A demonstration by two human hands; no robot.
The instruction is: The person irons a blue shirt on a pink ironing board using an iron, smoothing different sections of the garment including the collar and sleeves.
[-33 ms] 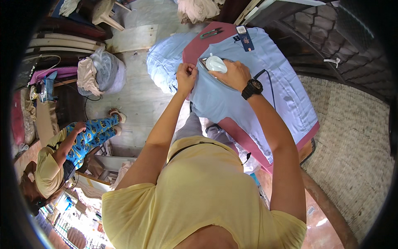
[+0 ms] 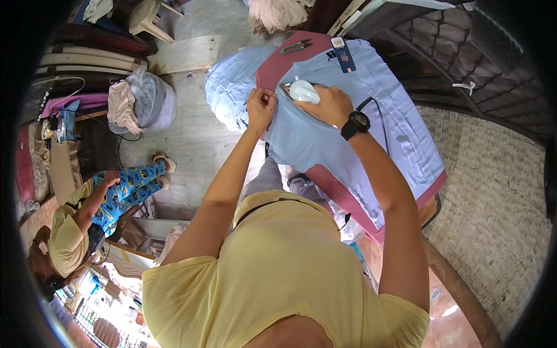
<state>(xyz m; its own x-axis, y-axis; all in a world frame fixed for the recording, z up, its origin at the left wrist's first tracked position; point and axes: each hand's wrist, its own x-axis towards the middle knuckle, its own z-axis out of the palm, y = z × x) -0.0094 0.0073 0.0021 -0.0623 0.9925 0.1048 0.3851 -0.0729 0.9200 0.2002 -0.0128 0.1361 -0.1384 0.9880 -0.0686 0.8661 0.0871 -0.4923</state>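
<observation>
A light blue garment [image 2: 313, 142] lies spread over an ironing board with a dull red cover [image 2: 272, 65]. My right hand [image 2: 332, 105] is closed round the handle of an iron [image 2: 304, 91], whose soleplate rests on the cloth. Close to the iron's left, my left hand [image 2: 261, 108] has its fingers pinched together at the garment's left edge; the fabric between them is mostly hidden. A dark hang tag [image 2: 343, 55] lies on the garment beyond the iron.
Dark thread snips [image 2: 296, 46] lie at the board's far end. More light blue cloth [image 2: 229, 87] hangs at its left. The iron's cord [image 2: 384, 124] trails right. A seated person [image 2: 72, 240] and a plastic-wrapped bundle [image 2: 154, 101] are at left, a dark lattice gate [image 2: 447, 64] at right.
The iron and my right hand have shifted very slightly to the right. My left hand stays in place.
</observation>
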